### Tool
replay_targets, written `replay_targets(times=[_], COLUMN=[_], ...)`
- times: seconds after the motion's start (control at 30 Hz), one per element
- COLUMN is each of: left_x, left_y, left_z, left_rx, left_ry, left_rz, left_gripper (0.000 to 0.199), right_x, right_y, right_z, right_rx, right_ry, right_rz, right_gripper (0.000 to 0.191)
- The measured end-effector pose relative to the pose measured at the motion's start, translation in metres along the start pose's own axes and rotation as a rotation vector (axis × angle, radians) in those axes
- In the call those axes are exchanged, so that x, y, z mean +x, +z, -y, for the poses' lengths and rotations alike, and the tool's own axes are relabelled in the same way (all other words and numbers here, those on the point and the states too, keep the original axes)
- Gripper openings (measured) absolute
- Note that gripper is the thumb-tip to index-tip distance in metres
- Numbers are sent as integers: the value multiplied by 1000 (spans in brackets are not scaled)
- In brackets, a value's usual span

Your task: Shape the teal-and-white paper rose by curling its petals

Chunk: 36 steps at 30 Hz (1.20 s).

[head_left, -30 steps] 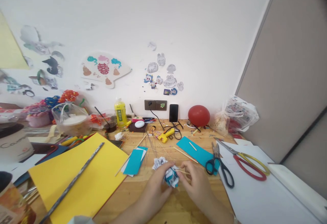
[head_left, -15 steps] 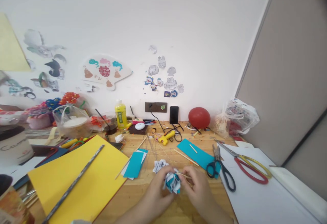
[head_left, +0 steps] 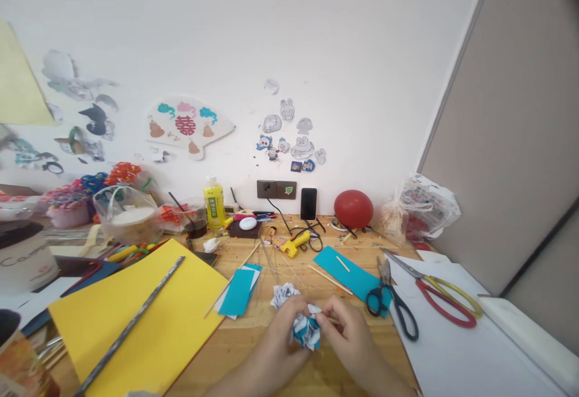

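My left hand is closed around a crumpled blue and white paper flower near the front of the table. A white petal stands up between my two hands. My right hand pinches at the flower's right edge, with a thin wooden stick partly hidden in its fingers. Just behind my left hand lies a second ruffled piece, a white paper flower. Blue paper rectangles lie to the left of it, and a long blue strip is at the right with a small stick on it.
Black-handled scissors and red-and-yellow-handled scissors lie at the right. A yellow glue gun, a phone and a red balloon are at the back. Yellow paper covers the left, near a yellow bottle.
My right hand has shifted slightly left, its fingertips now at the flower's edge. The stick shows less between its fingers, and a white petal now stands up higher.
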<state>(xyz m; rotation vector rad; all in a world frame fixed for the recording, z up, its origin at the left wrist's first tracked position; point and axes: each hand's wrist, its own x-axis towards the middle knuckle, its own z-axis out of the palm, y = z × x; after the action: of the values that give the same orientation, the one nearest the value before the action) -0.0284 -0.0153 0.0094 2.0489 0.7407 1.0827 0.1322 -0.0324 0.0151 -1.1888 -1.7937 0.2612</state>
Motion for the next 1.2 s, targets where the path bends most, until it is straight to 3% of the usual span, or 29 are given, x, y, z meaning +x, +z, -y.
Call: replay_targets(times=[0.17, 0.4, 0.8, 1.2], left_x=[-2, -2, -6, -6], left_y=[-1, -4, -3, -3], left_z=[-3, -6, 0, 3], left_rx=[36, 89, 112, 135], left_ry=[38, 66, 120, 161], left_rz=[-8, -4, -13, -50], left_gripper=[48, 53, 60, 61], right_x=[0, -1, -4, -2], right_y=[1, -2, -4, -2], right_z=[-3, 0, -1, -7], right_rx=[-3, -174, -31, -87], right_ry=[17, -139, -228, -194], right_rz=[6, -68, -1, -22], right_gripper=[32, 29, 21, 26])
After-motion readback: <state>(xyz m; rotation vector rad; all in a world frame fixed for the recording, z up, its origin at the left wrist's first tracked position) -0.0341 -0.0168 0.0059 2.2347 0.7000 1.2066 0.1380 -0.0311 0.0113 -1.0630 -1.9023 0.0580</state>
